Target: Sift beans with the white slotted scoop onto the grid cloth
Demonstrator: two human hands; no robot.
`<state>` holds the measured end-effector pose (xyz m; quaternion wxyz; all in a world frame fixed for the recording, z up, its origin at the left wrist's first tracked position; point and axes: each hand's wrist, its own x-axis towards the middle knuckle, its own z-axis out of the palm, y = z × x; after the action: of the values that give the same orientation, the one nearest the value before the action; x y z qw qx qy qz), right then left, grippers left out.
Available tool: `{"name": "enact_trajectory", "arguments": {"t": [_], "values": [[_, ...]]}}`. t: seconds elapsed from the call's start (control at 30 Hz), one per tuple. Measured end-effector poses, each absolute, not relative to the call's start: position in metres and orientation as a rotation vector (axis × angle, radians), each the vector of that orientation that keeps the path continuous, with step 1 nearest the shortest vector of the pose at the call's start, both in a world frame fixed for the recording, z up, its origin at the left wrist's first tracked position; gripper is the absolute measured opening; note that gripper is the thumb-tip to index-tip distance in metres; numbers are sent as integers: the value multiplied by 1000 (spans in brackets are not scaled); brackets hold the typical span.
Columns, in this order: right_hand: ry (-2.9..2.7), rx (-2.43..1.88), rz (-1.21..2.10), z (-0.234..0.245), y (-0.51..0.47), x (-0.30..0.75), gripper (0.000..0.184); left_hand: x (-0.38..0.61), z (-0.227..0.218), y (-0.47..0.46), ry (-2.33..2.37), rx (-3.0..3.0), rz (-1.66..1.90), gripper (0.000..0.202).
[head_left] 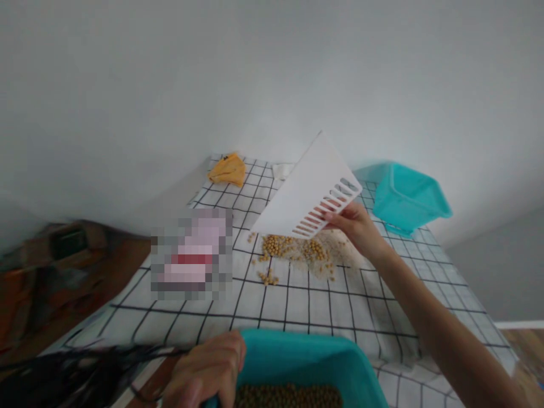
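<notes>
My right hand [356, 224] grips a white flat scoop with slots [308, 190] by its slotted edge, tilted with its lower edge just above a pile of soybeans and pale grains [297, 249] on the checked tablecloth [323, 306]. My left hand [208, 368] holds the near-left rim of a teal tub [306, 354] at the bottom of the view; brown beans [289, 396] lie inside it.
A second teal tub [406, 195] stands at the far right of the table by the wall. An orange cloth [229, 169] lies at the far edge. A blurred-out patch [192, 254] sits left of the beans. Dark clutter [63, 272] fills the left side.
</notes>
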<state>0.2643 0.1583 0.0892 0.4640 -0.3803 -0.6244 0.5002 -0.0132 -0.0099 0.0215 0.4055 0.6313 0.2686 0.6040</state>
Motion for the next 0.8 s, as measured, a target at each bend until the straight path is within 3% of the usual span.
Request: {"name": "enact_trajectory", "arguments": {"t": [0.8], "values": [[-1384,-1156,1709,65,90,259,27,-28,30,-13,814,1473,1464,66]]}}
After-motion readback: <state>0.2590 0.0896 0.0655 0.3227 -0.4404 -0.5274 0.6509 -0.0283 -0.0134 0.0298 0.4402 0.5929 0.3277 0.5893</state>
